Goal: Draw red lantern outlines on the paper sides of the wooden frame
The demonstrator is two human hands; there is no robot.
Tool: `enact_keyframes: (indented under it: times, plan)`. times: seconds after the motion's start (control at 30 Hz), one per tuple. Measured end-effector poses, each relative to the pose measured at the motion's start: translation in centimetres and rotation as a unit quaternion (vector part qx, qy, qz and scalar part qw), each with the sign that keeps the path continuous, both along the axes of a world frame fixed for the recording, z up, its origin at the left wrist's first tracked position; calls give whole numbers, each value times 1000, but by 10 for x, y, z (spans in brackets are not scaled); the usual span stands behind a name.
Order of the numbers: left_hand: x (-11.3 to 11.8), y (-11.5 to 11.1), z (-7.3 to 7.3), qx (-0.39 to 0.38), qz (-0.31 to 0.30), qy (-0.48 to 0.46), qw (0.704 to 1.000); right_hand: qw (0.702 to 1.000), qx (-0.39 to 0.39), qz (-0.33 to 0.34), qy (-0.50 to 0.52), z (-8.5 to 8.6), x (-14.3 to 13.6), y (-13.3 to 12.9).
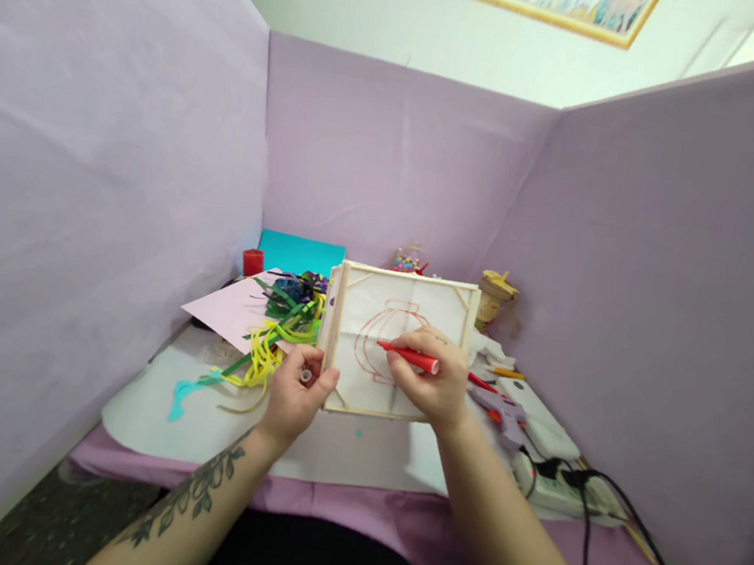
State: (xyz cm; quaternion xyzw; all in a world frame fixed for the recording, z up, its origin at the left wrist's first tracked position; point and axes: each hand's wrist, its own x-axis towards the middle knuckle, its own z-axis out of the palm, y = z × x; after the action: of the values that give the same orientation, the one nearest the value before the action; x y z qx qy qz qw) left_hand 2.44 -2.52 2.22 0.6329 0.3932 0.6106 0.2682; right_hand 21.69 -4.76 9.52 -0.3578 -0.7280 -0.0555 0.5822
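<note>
My right hand (pixel 430 373) is closed round a red marker (pixel 420 359), its tip against a white panel (pixel 360 386) with a light wooden frame. A red outline of a round lantern shape (pixel 367 344) with curved ribs shows on the panel, partly covered by my right hand. My left hand (pixel 302 386) grips the frame's lower left corner, thumb on the front. A small whitish round piece, perhaps the marker's cap (pixel 305 376), sits between those fingers. The framed panel is held up, tilted toward me, above the table.
Green, yellow and dark paper strips (pixel 272 342) lie left of the panel beside a pink sheet (pixel 228 306). A blue sheet (pixel 302 254) and red cup (pixel 252 262) stand behind. At right are a glue gun (pixel 503 415), a power strip (pixel 560 487) and black cables (pixel 650 550). Lilac walls surround the table.
</note>
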Motion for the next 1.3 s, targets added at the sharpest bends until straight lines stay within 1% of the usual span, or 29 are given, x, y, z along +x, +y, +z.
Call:
enact_keyframes:
  times: [0.07, 0.2, 0.3, 0.47, 0.6, 0.73, 0.93, 1.07, 1.2, 1.3]
  plan:
    - [0, 0, 1, 1, 0, 0, 1000, 1000, 3, -2, -7, -1, 0, 0]
    - [1, 0, 2, -2, -1, -6, 1000, 1000, 3, 16, -19, -2, 2, 1]
    - [1, -1, 3, -8, -3, -5, 1000, 1000, 6, 7, -17, -1, 2, 0]
    - [0, 0, 2, -6, -2, -5, 1000, 999, 0, 20, -34, 1, 3, 0]
    - [0, 0, 1, -7, -2, -8, 1000, 999, 3, 16, -37, 1, 4, -1]
    - [0, 0, 1, -12, -3, -10, 1000, 997, 6, 42, -61, 1, 5, -1]
    - [0, 1, 1, -8, -5, -8, 1000, 996, 19, 52, -74, 1, 8, 0]
    - [0, 1, 0, -2, -1, -8, 1000, 995, 9, 68, -77, 1, 12, -7]
    - [0, 2, -1, -2, 0, -6, 1000, 998, -1, 32, -55, -6, 14, -18]
    - [0, 2, -1, -6, -2, -7, 1000, 998, -25, 28, -48, -15, 15, -19]
